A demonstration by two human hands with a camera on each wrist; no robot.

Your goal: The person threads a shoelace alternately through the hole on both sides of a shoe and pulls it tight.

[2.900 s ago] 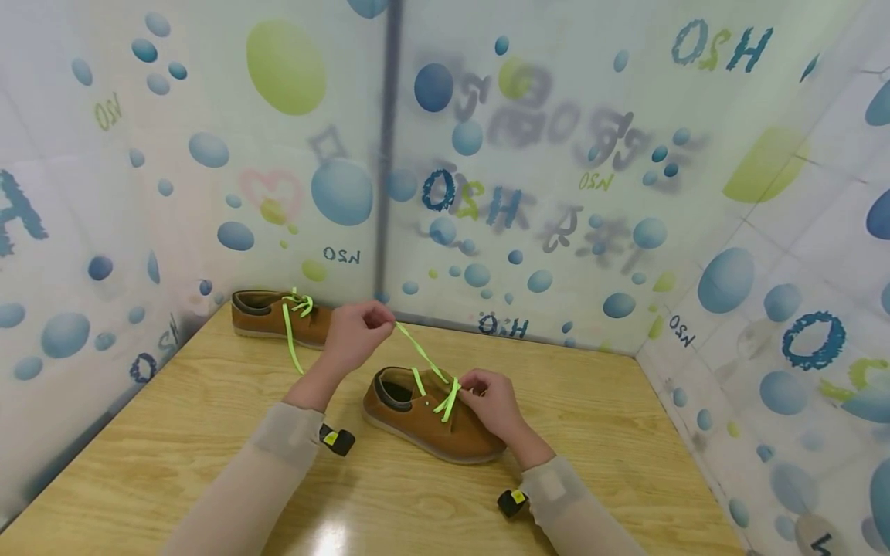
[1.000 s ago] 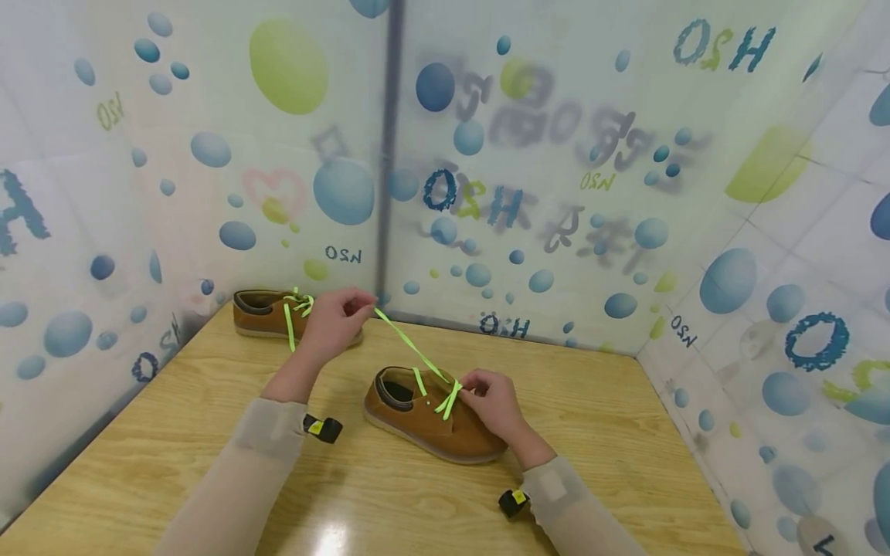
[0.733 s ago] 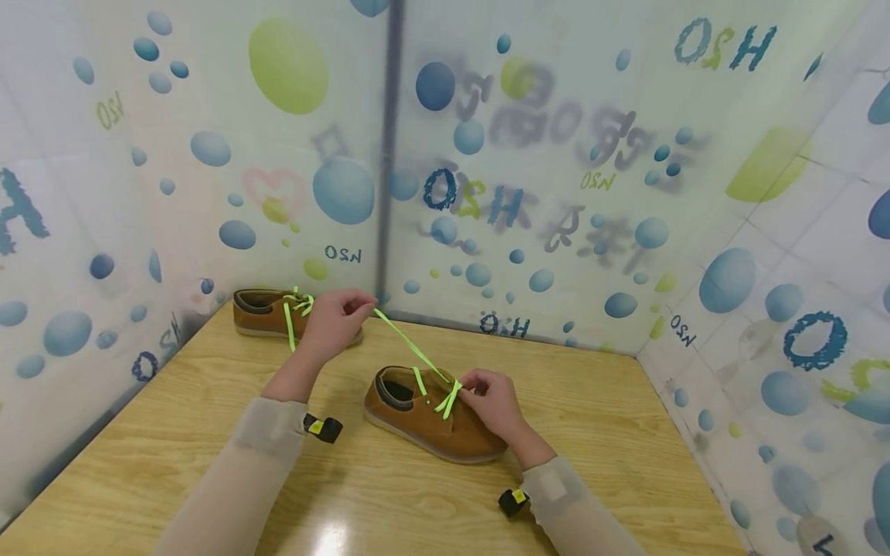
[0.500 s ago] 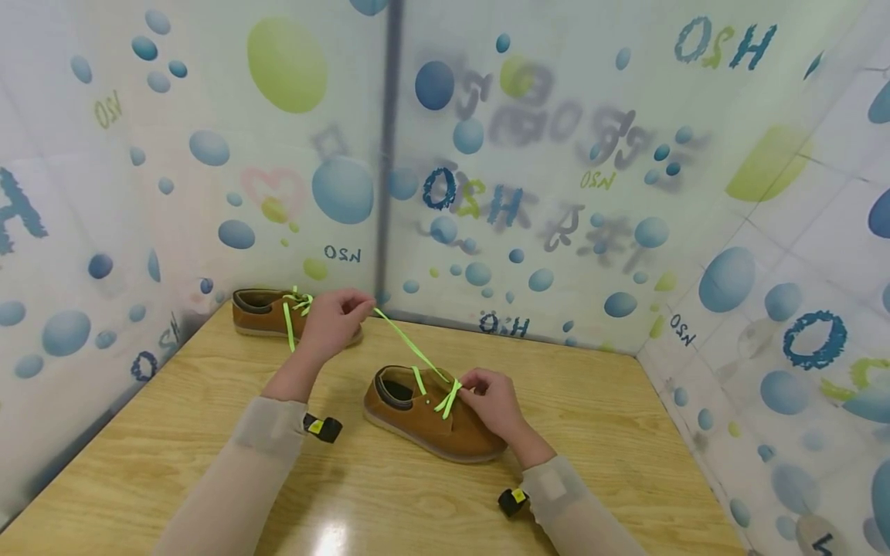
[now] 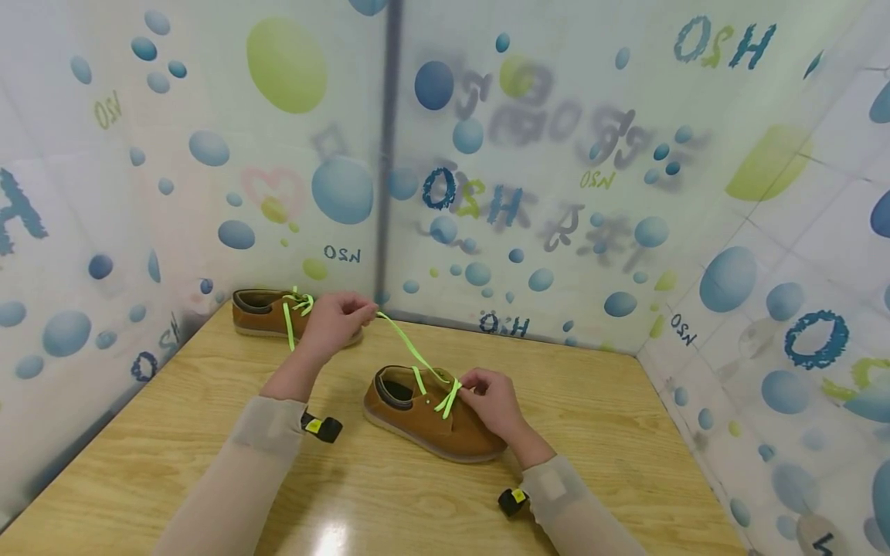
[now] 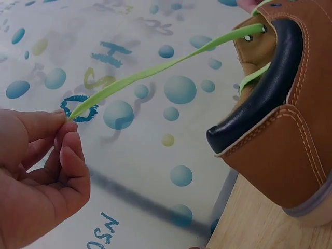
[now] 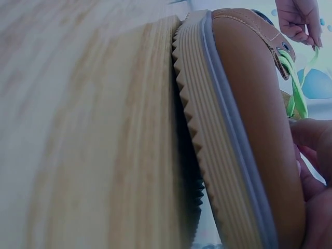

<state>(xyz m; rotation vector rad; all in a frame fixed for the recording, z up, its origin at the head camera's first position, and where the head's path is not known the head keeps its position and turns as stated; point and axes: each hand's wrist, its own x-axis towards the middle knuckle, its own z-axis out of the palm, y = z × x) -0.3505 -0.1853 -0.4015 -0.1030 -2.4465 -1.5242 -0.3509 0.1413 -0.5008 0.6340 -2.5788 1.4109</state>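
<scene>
A brown shoe (image 5: 452,428) with a neon green shoelace (image 5: 405,340) stands on the table, toe to the right. Thumb and index finger of my left hand (image 5: 338,320) pinch one end of that lace, up and left of the shoe. From there it runs in a slight curve to the eyelets, as the left wrist view also shows. My right hand (image 5: 495,398) is at the front of the lacing, its fingertips gripping the lace where it crosses. In the right wrist view the right thumb (image 7: 308,129) lies right at the green strands, with the fingertips partly hidden.
A matching brown shoe (image 5: 260,313) with green laces sits at the table's back left corner, partly behind my left hand. The wooden table (image 5: 591,432) meets a bubble-print curtain (image 5: 542,170) at the back and sides.
Compared with the earliest frame, my left hand is farther left, stretching the lace. In the last half second it has dipped slightly and the lace has slackened. The right hand keeps its place.
</scene>
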